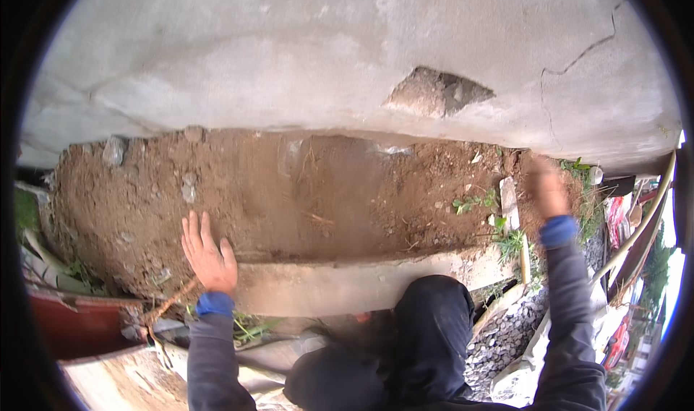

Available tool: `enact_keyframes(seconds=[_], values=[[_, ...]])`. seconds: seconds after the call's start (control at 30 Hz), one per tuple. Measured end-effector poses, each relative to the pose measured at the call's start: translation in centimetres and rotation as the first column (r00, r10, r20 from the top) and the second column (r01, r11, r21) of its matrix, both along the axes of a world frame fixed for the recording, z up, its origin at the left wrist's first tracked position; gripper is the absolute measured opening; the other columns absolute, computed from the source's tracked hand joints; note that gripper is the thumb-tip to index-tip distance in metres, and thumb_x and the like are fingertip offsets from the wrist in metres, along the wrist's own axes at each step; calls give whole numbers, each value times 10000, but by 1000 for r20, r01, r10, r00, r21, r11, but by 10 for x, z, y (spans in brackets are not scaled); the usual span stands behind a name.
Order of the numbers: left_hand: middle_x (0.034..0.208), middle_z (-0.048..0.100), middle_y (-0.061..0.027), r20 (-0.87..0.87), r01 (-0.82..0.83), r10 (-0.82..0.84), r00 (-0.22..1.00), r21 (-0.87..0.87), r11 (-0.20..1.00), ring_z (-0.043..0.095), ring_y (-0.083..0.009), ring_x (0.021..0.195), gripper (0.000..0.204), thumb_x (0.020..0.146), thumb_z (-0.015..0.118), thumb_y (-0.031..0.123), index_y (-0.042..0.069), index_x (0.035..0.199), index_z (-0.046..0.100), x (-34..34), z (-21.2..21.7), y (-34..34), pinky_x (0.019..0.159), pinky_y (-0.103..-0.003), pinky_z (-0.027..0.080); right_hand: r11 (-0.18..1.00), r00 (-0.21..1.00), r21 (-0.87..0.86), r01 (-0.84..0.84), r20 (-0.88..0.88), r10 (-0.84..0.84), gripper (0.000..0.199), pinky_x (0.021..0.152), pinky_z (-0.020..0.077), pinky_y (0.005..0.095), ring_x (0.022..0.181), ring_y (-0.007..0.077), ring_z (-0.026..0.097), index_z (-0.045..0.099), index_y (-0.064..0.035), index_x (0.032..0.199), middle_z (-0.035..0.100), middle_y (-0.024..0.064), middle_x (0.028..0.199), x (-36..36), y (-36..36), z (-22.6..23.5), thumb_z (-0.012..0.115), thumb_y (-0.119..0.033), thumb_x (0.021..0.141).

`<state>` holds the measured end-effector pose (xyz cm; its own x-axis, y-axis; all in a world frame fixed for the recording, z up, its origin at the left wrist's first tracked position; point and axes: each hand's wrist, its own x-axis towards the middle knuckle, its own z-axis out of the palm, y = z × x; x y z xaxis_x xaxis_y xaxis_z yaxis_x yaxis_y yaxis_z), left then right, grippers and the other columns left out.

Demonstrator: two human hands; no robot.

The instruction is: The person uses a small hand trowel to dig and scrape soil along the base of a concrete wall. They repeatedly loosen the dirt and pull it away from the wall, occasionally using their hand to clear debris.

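The right hand (547, 188) is motion-blurred, so its fingers and any hold cannot be told.

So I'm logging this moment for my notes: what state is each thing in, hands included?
left hand: open, fingers spread, flat on the soil
right hand: blurred, raised over the bed's right end, grip unclear
soil bed: bare, loose, smoothed in the middle
wall: cracked, one plaster patch broken away
weeds: green, rooted at the bed's right end
concrete edging: intact

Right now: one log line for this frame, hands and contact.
left hand: open, flat on soil bed | right hand: blurred, over soil by weeds | behind: cracked wall
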<state>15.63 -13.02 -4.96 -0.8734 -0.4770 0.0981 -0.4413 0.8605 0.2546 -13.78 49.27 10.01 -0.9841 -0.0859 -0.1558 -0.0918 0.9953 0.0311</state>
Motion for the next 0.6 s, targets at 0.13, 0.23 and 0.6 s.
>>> enact_keyframes(seconds=[0.13,0.23,0.6], values=[[1716,346,-189,-14,50,-51,999,-75,996,263,-415,1609,701,965,611,267,57,1611,439,4,-11,-3,1306,-567,202,578,772,709,404,-603,200,545,901,582,487,1128,417,677,586,-87,1462,669,249,1284,30,186,118,729,-215,952],[1726,328,-194,38,-13,16,999,-70,997,253,-415,1613,707,985,607,299,46,1619,424,-3,-9,3,1307,-568,201,885,899,458,80,-417,135,347,799,598,476,948,372,722,698,-85,1275,730,210,1083,72,187,85,718,-187,944],[1726,326,-193,20,-90,91,996,-53,995,224,-389,1627,767,956,618,313,19,1629,399,-6,-10,22,1325,-546,156,793,711,-121,-597,376,594,249,805,614,506,916,393,750,767,-86,1046,769,192,1010,124,-277,-153,657,-137,828]])
